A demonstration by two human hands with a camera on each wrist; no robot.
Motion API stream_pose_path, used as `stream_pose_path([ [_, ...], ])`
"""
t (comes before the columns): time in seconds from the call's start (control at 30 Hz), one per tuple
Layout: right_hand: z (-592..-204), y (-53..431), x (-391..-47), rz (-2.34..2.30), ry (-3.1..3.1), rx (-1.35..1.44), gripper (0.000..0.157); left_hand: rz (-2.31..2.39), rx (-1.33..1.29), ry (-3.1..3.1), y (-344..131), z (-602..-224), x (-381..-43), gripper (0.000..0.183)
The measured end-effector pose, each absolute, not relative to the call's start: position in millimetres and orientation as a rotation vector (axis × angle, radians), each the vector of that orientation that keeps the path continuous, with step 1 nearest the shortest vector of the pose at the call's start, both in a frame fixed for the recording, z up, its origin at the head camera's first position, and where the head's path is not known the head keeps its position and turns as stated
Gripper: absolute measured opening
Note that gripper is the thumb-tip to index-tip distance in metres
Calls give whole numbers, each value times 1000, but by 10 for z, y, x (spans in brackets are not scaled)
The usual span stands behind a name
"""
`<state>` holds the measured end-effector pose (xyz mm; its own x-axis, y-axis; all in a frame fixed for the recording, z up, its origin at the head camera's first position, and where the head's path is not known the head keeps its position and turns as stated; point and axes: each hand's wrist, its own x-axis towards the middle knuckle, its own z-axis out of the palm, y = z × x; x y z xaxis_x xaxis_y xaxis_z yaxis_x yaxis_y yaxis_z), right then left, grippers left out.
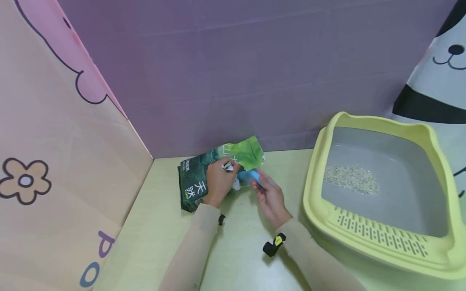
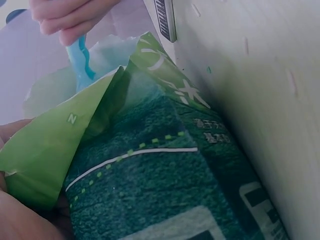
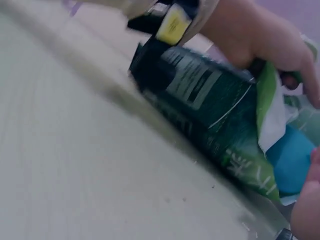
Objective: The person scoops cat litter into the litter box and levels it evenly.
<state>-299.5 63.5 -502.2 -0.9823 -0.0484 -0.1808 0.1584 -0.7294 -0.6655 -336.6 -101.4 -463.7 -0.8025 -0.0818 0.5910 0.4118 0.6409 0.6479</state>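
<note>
**While the green bag (image 1: 192,173) points its mouth rightward, my right hand (image 1: 269,198) holds the blue scoop (image 1: 248,176) to it**

Lying on the table (image 1: 240,250), the bag takes up the left of my work, its long axis running from the base at left to the torn end at right, which sits a little farther from me. My left hand (image 1: 219,182) is over its upper half, thumb and fingers pinching the light green flap (image 1: 249,152) by the mouth. Just right of that comes the scoop, pinched in my right hand and reaching leftward under the flap into the mouth. Scoop and bag thus lie roughly in line, and my right hand is on the side the mouth faces. How deep the scoop goes I can't fairly tell, since the flap and my fingers cover it. Farther right, apart from both hands, stands the yellow litter box (image 1: 314,178), pale granules (image 1: 351,180) spread toward the left of its grey floor; my right hand is the nearer to it.
</note>
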Motion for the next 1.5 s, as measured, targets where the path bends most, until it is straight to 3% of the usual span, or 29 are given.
stream_pose_path([
  [0.77, -4923, 732, -2927, -2814, 1106, 210, 49, -1097, -248, -2280, -1002, -4620, -3351, 11],
  [1.5, -4988, 920, -2598, -2676, 1081, 251, 54, -1134, -229, -2295, -1000, -4647, -3336, 11],
])
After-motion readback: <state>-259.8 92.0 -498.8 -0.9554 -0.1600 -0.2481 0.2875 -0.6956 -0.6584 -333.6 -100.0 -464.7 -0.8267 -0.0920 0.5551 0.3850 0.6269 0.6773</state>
